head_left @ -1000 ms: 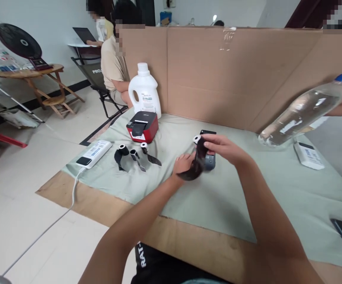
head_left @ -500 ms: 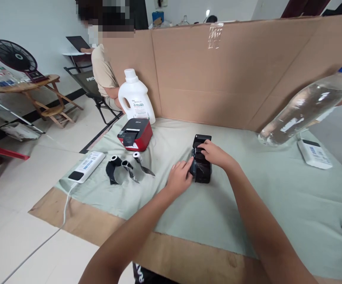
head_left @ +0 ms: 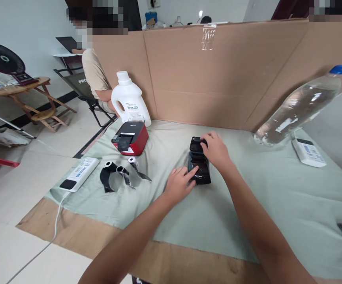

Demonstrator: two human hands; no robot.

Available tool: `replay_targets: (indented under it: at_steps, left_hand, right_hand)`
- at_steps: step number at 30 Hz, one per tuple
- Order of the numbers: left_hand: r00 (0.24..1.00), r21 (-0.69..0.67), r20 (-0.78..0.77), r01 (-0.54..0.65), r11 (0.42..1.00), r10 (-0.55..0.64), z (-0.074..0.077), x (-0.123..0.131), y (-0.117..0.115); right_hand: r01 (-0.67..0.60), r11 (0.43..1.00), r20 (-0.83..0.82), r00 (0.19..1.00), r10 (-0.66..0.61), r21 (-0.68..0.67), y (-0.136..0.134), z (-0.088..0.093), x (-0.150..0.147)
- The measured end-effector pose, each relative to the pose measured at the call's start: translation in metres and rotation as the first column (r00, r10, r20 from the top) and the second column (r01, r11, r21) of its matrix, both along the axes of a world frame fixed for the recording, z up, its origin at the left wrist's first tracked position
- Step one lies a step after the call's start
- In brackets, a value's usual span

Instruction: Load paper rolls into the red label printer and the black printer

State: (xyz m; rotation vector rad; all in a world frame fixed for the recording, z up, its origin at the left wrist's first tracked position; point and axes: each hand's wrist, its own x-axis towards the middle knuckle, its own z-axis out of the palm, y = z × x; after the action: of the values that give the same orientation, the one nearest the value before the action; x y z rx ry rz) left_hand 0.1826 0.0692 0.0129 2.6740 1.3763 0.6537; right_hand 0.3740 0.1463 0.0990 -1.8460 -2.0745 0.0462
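Observation:
A small black device like a portable printer [head_left: 192, 157] lies on the cloth with its lid [head_left: 195, 144] raised at the far end. Glossy black film [head_left: 203, 176] covers its near part. My left hand [head_left: 179, 183] is beside it, index finger stretched out and touching the film, the thumb near the device's left edge. At the lid's right edge, my right hand [head_left: 217, 150] has its thumb and fingers closed about the rim. The parts under my fingers are hidden.
Left of my hands lie several small rolls with loose black strips [head_left: 107, 177]. Behind them stand a red and black printer [head_left: 138, 144] and a white jug [head_left: 134, 102]. A white power strip [head_left: 80, 173], water bottle [head_left: 301, 104], white box [head_left: 310, 152] and cardboard wall [head_left: 188, 79] surround the cloth.
My left index finger has moved from the device's left side onto the black film. My right hand has shifted from the device's middle up to the lid. The view has turned slightly right.

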Motion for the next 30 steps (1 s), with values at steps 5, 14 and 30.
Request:
replay_targets:
  at_steps: [5, 14, 30]
  left_hand:
    - [0.999, 0.056, -0.035, 0.038, 0.998, -0.036, -0.002, -0.001, 0.001]
    - [0.997, 0.080, 0.000, 0.073, 0.994, -0.073, 0.002, -0.008, 0.003]
    - [0.995, 0.079, 0.017, 0.097, 0.992, -0.099, 0.001, -0.008, 0.004]
  right_hand:
    - [-0.108, 0.994, -0.061, 0.992, 0.108, -0.005, 0.009, -0.006, 0.015]
    - [-0.344, 0.876, -0.197, 0.936, 0.291, -0.340, -0.022, 0.005, 0.024]
    - [-0.027, 0.735, -0.131, 0.988, -0.085, -0.678, -0.013, 0.014, 0.008]
